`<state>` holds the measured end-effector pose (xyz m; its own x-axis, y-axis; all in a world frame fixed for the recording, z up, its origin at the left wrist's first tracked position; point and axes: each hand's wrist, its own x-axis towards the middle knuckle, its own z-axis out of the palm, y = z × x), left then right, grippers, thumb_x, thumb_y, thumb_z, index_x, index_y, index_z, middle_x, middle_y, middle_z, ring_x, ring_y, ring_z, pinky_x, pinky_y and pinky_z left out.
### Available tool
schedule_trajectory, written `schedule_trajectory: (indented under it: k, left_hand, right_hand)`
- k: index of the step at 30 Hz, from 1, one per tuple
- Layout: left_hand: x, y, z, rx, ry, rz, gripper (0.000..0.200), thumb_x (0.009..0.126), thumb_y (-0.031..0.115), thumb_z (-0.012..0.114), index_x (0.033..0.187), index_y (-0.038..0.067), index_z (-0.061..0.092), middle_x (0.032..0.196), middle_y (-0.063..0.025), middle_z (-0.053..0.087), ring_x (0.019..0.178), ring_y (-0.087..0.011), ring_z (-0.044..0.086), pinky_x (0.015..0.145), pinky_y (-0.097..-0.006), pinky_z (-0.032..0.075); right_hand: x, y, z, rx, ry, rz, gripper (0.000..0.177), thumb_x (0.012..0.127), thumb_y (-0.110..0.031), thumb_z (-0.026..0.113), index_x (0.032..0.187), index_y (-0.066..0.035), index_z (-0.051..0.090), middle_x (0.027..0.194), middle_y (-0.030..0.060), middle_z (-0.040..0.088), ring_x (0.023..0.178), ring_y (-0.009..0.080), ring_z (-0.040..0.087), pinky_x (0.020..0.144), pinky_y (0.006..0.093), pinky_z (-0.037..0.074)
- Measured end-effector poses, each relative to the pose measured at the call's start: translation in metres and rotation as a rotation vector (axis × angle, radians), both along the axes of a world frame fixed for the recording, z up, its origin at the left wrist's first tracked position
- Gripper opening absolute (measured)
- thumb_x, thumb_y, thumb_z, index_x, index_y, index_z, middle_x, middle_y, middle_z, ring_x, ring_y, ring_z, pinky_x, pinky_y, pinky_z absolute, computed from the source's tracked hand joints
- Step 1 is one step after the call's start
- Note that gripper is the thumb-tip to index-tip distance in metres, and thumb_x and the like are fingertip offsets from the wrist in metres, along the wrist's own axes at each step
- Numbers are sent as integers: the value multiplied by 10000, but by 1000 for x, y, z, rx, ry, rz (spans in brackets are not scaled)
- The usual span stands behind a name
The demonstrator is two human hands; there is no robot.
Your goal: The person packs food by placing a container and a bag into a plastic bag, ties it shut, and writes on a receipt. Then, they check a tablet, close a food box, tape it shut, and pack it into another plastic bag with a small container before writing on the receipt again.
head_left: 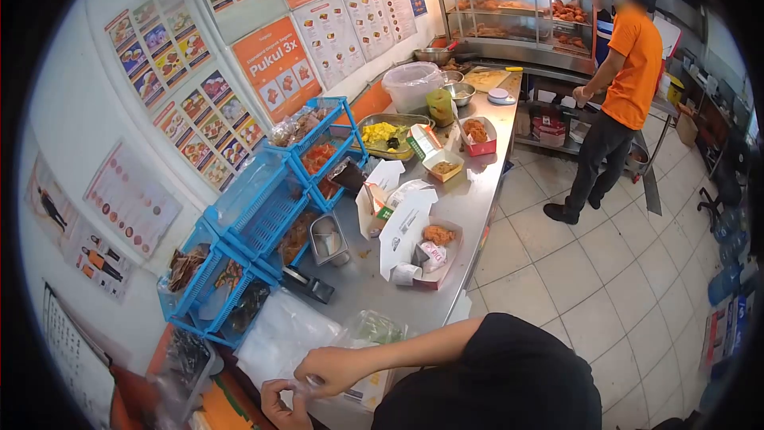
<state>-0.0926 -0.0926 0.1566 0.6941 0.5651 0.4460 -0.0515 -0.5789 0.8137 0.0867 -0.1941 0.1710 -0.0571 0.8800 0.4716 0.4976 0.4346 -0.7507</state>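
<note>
Both my hands are close together at the bottom of the view, over the near end of the steel counter. My right hand (334, 368) has its fingers curled in, pinching thin clear plastic. Just left of and below it, my left hand (282, 404) is closed on the same plastic, with fingers bent. Clear plastic bags (278, 334) lie flat just beyond my hands. A bag with green contents (376, 326) rests beside them, above my right forearm. Further along stands an open box (436, 259) with fried chicken, a wrapped item and a small cup.
Blue baskets (267, 207) stand stacked along the wall, near a metal container (328, 237) and a tape dispenser (309, 285). More food boxes (480, 137), a tray (390, 137) and bowls line the counter. A person in orange (633, 72) stands by the display cabinet (517, 8).
</note>
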Motion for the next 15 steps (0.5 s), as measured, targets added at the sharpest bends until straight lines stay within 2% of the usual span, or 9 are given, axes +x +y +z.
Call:
schedule_trajectory:
  k: [1,2,4,5,6,7,8,10,15]
  left_hand:
    - [-1,-2,5,73,35,12,318,661,9,619,968,10,538,1005,-102,524,928,-166,508,796,-271,387]
    - [-2,-7,11,74,35,11,318,661,9,619,968,10,538,1005,-102,524,928,-166,508,796,-271,387]
    - [2,-26,31,-163,-33,-119,594,604,98,699,1159,13,503,1144,-138,475,1078,-223,469,905,-351,370]
    - [-6,-22,28,18,228,-126,815,568,175,756,1295,31,417,1252,-157,406,1191,-255,398,991,-418,317]
    - [-1,-19,13,220,443,-218,788,589,181,761,1282,20,423,1232,-149,433,1168,-256,422,986,-425,328]
    - [7,-18,-3,422,659,-308,762,609,188,766,1269,9,430,1212,-142,460,1145,-257,445,981,-431,339]
    - [10,-25,-19,396,656,-350,757,614,187,766,1267,7,430,1207,-140,464,1137,-255,451,976,-427,345]
    - [19,-41,-47,210,495,-327,746,623,184,765,1265,2,430,1197,-136,473,1121,-252,462,965,-419,356]
    - [22,-49,-77,-252,56,-244,720,646,179,762,1258,-11,432,1172,-125,494,1081,-245,490,938,-399,385]
  right_hand:
    - [1,3,0,-46,45,-37,169,739,-186,633,748,-21,599,668,140,610,657,334,605,580,408,451]
    - [3,7,0,-91,89,-74,154,719,-165,630,764,-19,612,699,162,615,705,353,612,614,423,467]
    - [10,16,-7,-12,41,-184,146,711,-145,618,757,-8,596,694,167,608,708,362,609,613,437,458]
    - [10,18,-10,24,57,-184,145,703,-140,614,745,-4,588,685,170,600,696,365,601,602,439,450]
    - [9,19,-14,58,71,-183,144,696,-134,611,733,1,580,677,173,593,683,368,594,590,441,442]
    - [0,13,-11,-36,87,-37,160,682,-144,609,702,5,557,656,176,579,658,375,575,574,434,431]
    - [-7,10,-8,-39,89,-37,160,682,-144,609,702,5,557,656,176,579,658,375,575,574,434,431]
    - [-17,3,4,-123,-20,146,187,662,-165,627,686,3,548,638,174,566,645,371,567,574,430,428]
    - [-36,12,-17,-87,-35,197,190,652,-157,619,696,7,533,644,175,553,650,363,566,572,427,420]
